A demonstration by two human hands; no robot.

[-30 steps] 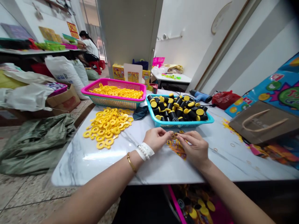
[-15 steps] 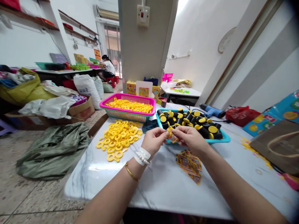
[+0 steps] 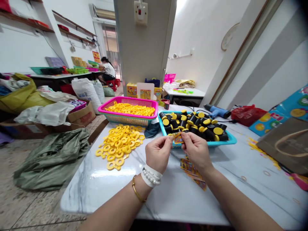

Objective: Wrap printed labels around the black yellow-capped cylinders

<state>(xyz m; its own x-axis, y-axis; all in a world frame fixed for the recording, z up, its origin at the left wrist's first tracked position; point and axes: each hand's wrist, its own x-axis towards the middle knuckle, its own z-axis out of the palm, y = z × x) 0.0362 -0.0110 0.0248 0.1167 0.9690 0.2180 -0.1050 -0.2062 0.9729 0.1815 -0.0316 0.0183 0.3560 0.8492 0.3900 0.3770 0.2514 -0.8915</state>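
A small printed label, orange and colourful, is stretched between my two hands in front of the turquoise basket. My left hand pinches its left end between thumb and finger. At its right end, the thumb and finger of my right hand are closed on it. Below, partly hidden by my right hand and wrist, a loose pile of similar labels lies on the table. Just behind my hands, black cylinders with yellow caps fill the turquoise basket.
Yellow ring-shaped pieces are heaped on the marbled table. A pink basket behind holds more yellow pieces. A blue heat gun, red bag and brown paper bag are at right. A co-worker sits far back.
The label has turned flatter and more level between my fingers. My left hand has rotated, with its back more toward me. The whole view has shifted slightly.
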